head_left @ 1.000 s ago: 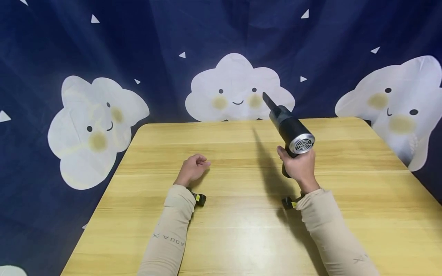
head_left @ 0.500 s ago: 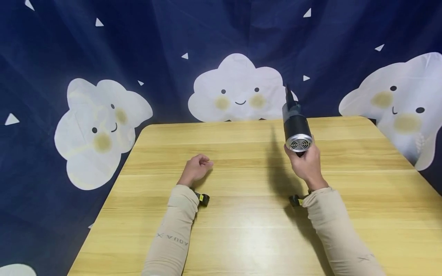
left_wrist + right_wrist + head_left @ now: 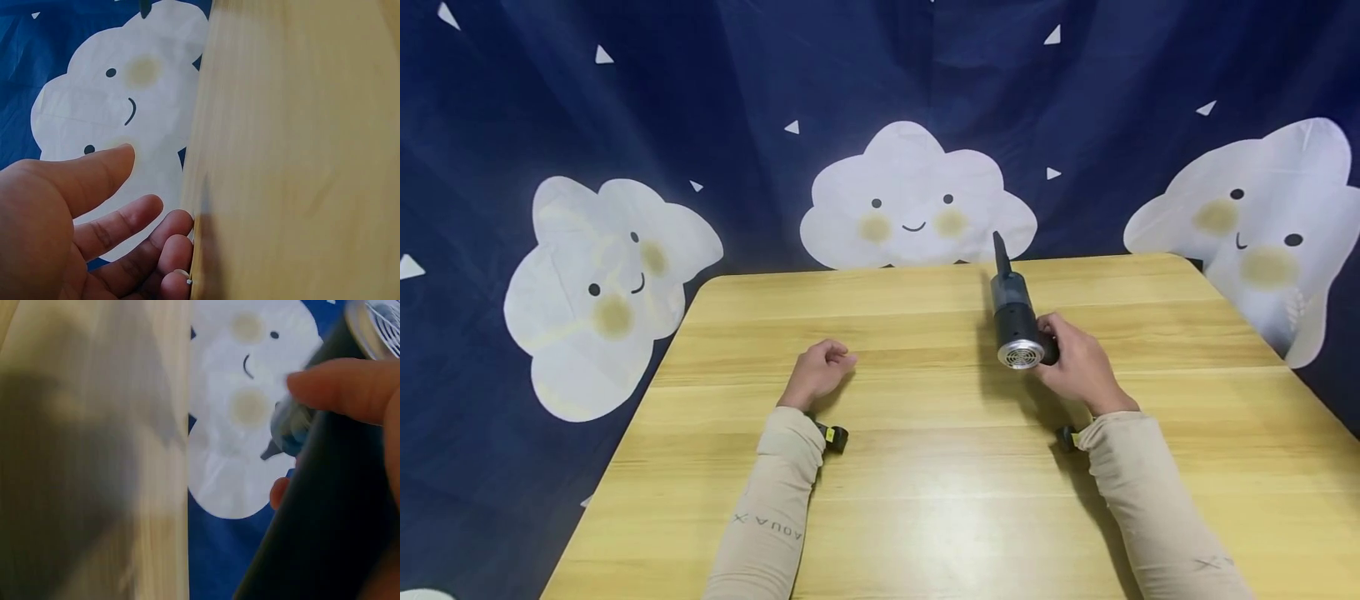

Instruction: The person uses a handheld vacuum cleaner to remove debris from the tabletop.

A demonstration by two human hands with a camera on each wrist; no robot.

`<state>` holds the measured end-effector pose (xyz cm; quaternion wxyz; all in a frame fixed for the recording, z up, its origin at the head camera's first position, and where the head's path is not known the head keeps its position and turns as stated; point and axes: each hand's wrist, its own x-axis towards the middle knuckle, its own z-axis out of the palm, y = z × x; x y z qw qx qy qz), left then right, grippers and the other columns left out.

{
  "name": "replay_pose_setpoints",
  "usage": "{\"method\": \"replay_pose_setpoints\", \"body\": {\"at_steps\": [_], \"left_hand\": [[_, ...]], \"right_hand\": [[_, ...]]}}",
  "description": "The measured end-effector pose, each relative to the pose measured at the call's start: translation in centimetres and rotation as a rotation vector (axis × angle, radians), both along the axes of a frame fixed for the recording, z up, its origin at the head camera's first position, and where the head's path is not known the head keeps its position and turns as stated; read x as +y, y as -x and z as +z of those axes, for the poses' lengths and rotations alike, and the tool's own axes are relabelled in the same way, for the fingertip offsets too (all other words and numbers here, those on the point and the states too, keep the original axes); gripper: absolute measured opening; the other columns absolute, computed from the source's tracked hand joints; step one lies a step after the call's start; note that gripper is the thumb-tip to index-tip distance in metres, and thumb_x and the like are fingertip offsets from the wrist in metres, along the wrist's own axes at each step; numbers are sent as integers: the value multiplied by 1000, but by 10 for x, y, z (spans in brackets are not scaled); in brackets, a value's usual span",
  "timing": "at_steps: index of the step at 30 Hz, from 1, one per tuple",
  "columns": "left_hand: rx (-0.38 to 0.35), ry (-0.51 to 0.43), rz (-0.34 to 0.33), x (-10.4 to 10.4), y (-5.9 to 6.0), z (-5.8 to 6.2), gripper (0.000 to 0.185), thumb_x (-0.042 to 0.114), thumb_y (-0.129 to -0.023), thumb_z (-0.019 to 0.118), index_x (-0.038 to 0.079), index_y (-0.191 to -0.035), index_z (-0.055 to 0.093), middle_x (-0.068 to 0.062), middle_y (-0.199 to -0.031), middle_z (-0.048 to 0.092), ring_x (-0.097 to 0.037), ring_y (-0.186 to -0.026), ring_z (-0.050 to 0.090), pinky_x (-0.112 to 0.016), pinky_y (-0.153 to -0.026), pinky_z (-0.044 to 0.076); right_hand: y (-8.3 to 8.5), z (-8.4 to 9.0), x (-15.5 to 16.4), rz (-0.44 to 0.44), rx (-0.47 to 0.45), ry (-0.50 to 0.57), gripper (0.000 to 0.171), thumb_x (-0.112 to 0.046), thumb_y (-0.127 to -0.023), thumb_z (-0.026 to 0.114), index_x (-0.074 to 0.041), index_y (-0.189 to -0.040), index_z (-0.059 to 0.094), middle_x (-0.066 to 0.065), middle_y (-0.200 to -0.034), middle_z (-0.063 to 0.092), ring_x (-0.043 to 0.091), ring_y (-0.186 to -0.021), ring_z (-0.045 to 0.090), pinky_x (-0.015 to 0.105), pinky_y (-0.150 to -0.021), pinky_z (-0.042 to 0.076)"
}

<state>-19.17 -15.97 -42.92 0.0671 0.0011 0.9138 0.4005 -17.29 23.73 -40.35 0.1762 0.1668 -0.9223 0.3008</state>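
My left hand [image 3: 818,372] rests idle on the worktop [image 3: 925,500], fingers loosely curled and holding nothing. My right hand [image 3: 1078,367] grips the handle of the dark handheld blower [image 3: 1015,321], low over the wood; I cannot tell whether it touches. Its nozzle points toward the cloud curtain [image 3: 917,200]. No containers here.

Left hand [image 3: 817,372] loosely curled, idle; right hand [image 3: 1078,365] grip closed, forearm low.

blower [image 3: 1015,321] lies on table [image 3: 925,500], right of left hand [image 3: 818,372].
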Motion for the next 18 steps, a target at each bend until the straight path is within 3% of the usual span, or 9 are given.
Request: {"method": "replay_pose_setpoints", "body": {"at_steps": [7, 12, 18], "left_hand": [[-2, 1, 11, 1, 0, 1, 38, 34, -96, 61, 5, -121, 60, -8, -113, 64, -26, -107, 58, -42, -94, 45], [4, 10, 0, 2, 0, 1, 37, 33, -96, 60, 5, -120, 61, -8, -113, 64, -26, -106, 58, -42, -94, 45], [-3, 19, 8, 1, -1, 1, 36, 33, -97, 60, 6, -120, 60, -8, -113, 64, -26, -106, 58, -41, -94, 46]], "right_hand": [[5, -9, 9, 49, -37, -159, 58, -8, -61, 86, -7, -109, 55, 15, -96, 67, 32, -79, 62, 51, -69, 47], [4, -13, 13, 68, -105, -212, 60, -11, -62, 89, -8, -111, 55, 15, -101, 67, 33, -85, 63, 52, -73, 45], [6, -16, 15, 92, -125, -268, 61, -18, -62, 91, -10, -110, 55, 13, -102, 68, 31, -84, 63, 49, -70, 42]]}}
